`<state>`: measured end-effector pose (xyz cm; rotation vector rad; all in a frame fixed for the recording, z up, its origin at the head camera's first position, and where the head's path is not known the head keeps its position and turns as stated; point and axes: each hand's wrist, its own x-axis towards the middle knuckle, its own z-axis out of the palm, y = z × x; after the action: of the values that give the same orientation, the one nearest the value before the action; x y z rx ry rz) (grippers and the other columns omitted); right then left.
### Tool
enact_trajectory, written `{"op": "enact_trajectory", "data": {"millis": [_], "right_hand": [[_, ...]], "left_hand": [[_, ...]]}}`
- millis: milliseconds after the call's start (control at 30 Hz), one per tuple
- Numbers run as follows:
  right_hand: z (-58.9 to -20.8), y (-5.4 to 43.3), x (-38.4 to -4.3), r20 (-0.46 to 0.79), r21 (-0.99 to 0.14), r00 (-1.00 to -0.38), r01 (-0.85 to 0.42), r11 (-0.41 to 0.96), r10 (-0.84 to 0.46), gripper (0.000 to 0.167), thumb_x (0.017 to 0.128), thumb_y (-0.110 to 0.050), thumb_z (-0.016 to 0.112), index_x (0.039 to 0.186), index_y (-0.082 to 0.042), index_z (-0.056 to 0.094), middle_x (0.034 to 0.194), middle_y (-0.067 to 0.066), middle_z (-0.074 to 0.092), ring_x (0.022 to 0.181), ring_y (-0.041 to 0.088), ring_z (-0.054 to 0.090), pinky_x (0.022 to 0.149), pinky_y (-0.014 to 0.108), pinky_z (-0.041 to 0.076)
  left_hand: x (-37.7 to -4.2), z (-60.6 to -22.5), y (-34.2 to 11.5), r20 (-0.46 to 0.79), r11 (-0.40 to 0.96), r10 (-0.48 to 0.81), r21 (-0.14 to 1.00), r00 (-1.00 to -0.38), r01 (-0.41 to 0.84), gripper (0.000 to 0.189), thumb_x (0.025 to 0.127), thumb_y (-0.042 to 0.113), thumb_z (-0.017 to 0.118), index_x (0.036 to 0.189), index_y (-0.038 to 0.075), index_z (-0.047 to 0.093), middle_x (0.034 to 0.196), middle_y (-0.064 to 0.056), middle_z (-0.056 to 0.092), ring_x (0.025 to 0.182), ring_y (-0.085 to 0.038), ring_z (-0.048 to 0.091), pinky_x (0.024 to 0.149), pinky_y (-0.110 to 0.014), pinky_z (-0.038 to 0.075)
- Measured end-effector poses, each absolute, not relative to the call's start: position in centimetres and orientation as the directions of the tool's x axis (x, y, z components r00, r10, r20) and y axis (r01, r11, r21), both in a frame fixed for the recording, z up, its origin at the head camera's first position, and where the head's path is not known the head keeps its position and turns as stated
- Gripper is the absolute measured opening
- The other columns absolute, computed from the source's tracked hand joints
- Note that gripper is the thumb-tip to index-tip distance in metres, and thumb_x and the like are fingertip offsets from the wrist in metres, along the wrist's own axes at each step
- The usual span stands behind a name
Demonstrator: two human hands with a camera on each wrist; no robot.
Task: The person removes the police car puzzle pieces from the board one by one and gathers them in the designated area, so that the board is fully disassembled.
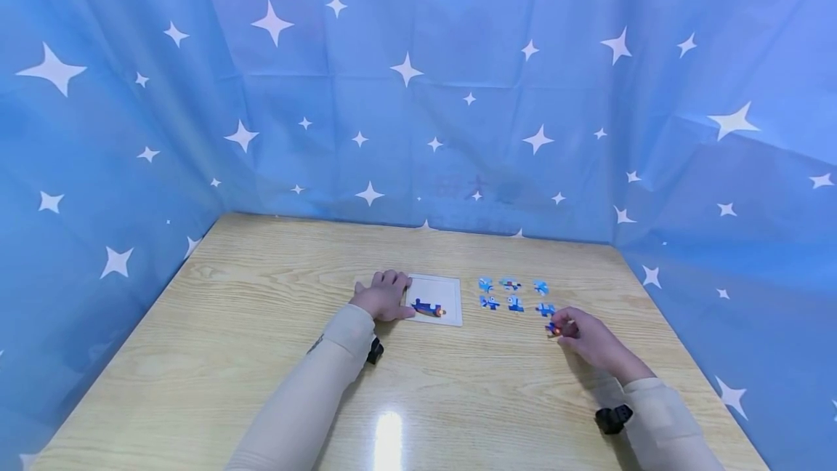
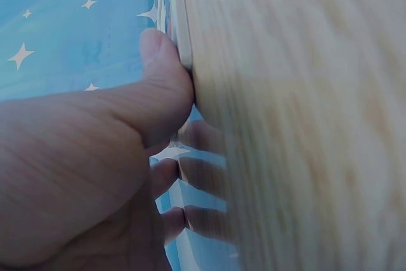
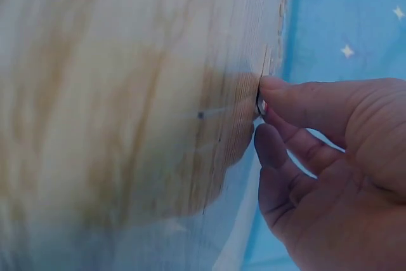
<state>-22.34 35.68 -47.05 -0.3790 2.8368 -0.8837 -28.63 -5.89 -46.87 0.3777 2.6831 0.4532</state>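
A white puzzle tray (image 1: 434,288) lies on the table, with dark blue and orange jigsaw pieces (image 1: 428,307) along its near left edge. My left hand (image 1: 384,298) rests at the tray's left side, fingers spread and thumb at the near corner. In the left wrist view the thumb (image 2: 166,74) is against the tray's edge. My right hand (image 1: 588,336) pinches a dark blue and orange jigsaw piece (image 1: 554,329) between thumb and fingertips, low over the table. The right wrist view shows this piece edge-on at the fingertips, mostly hidden.
Several loose blue jigsaw pieces (image 1: 515,303) lie in two rows between the tray and my right hand. One piece (image 1: 546,309) is right beside the right fingertips. The wooden table (image 1: 261,296) ends at a blue star-patterned curtain (image 1: 405,137) behind and at both sides.
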Motion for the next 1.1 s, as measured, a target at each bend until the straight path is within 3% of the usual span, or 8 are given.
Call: {"op": "enact_trajectory", "data": {"millis": [267, 533, 1100], "right_hand": [[-47.0, 35.6, -22.4, -0.063, -0.578, -0.957, -0.196, 0.792, -0.283, 0.027, 0.092, 0.008, 0.066, 0.117, 0.003, 0.059, 0.112, 0.017, 0.065, 0.102, 0.035, 0.064, 0.079, 0.042, 0.054], [-46.8, 34.1, -22.8, -0.009, -0.583, -0.966, -0.205, 0.786, -0.259, 0.023, 0.095, 0.004, 0.065, 0.118, 0.002, 0.06, 0.11, 0.015, 0.066, 0.096, 0.027, 0.064, 0.071, 0.032, 0.053], [-45.6, 21.7, -25.7, 0.013, -0.592, -0.877, -0.394, 0.703, -0.481, 0.023, 0.098, 0.001, 0.063, 0.121, 0.003, 0.065, 0.113, 0.014, 0.065, 0.094, 0.02, 0.061, 0.078, 0.035, 0.052]], "left_hand": [[-29.2, -47.5, -5.8, -0.341, 0.916, 0.307, 0.36, -0.889, 0.178, 0.074, 0.1, 0.051, 0.058, 0.162, 0.023, 0.027, 0.168, -0.006, 0.016, 0.153, -0.032, 0.011, 0.113, -0.072, 0.012], [-29.3, -47.5, -5.8, -0.353, 0.916, 0.312, 0.359, -0.882, 0.181, 0.073, 0.1, 0.051, 0.057, 0.161, 0.024, 0.027, 0.168, -0.006, 0.015, 0.154, -0.031, 0.011, 0.113, -0.072, 0.011], [-28.3, -46.4, -6.1, -0.323, 0.891, 0.334, 0.414, -0.885, 0.185, 0.072, 0.1, 0.049, 0.061, 0.159, 0.02, 0.033, 0.166, -0.009, 0.02, 0.152, -0.034, 0.014, 0.113, -0.073, 0.012]]}}
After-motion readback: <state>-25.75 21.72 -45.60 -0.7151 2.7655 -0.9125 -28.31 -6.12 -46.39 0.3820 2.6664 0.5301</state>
